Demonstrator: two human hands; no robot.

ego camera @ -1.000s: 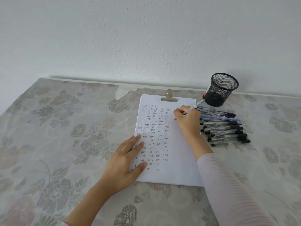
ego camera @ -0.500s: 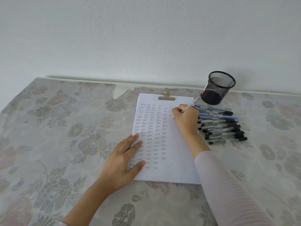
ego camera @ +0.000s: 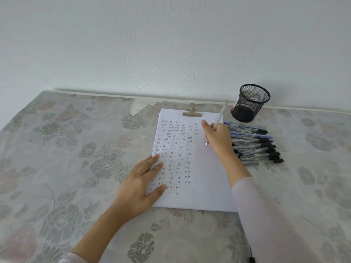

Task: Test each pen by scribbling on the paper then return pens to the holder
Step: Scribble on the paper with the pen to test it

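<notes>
Our right hand (ego camera: 216,137) pinches the pen (ego camera: 220,114) low on the barrel, tip at the paper (ego camera: 205,177), blank right column. Left hand (ego camera: 140,185) lies flat, fingers straight, pinning the paper. The pen looks light, stiff and slick, so we grip near the tip. The pen pile (ego camera: 256,147) lies on the worktop (ego camera: 76,149) beside the holder (ego camera: 248,103).

Our right sleeve (ego camera: 266,215) is pale pink, finely ribbed knit, ending at the forearm; our left sleeve (ego camera: 71,259) shows only a pale edge.
</notes>
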